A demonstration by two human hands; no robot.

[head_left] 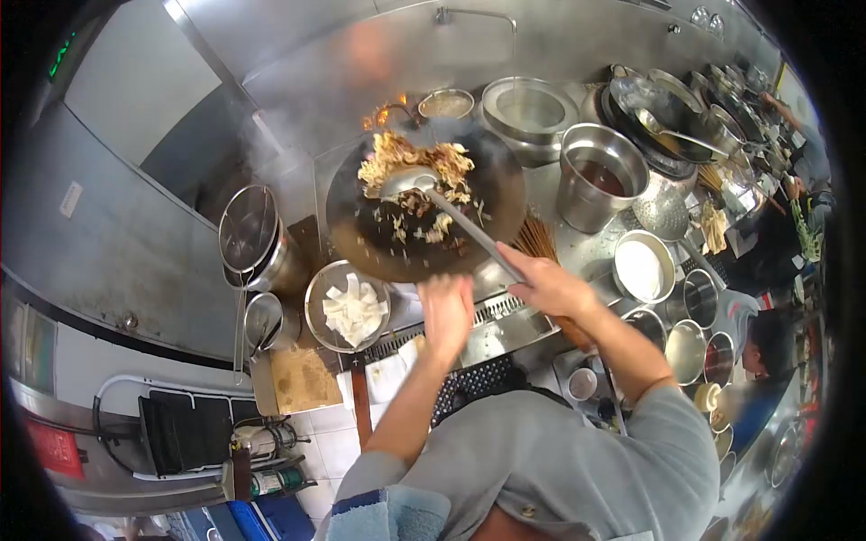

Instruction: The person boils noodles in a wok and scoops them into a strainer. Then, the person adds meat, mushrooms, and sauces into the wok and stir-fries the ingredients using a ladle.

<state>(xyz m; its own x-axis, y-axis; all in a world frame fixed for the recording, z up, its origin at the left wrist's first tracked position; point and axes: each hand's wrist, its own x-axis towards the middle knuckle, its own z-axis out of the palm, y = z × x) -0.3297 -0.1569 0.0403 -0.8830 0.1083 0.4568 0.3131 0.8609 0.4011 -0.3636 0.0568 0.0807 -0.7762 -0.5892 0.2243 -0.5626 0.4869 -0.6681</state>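
Note:
A large dark wok [361, 234] is over the stove, with chopped browned food [410, 162] in it, some of it in the air. The bowl of a long metal ladle [469, 225] is among the food. My right hand [550, 284] is closed round the ladle's handle. At the wok's near edge is my left hand [446, 311], its fingers closed at the rim, partly blurred. A strainer bowl [311, 316] of white pieces [354, 311] stands left of my left hand. A bamboo brush [536, 236] lies beside my right hand.
Flames [386, 113] rise behind the wok. To the right stand a tall steel pot [577, 198] of dark liquid, a bowl of white stuff [642, 270] and several smaller containers. Steel pots [287, 266] are at the left. Other people [767, 343] are at the far right.

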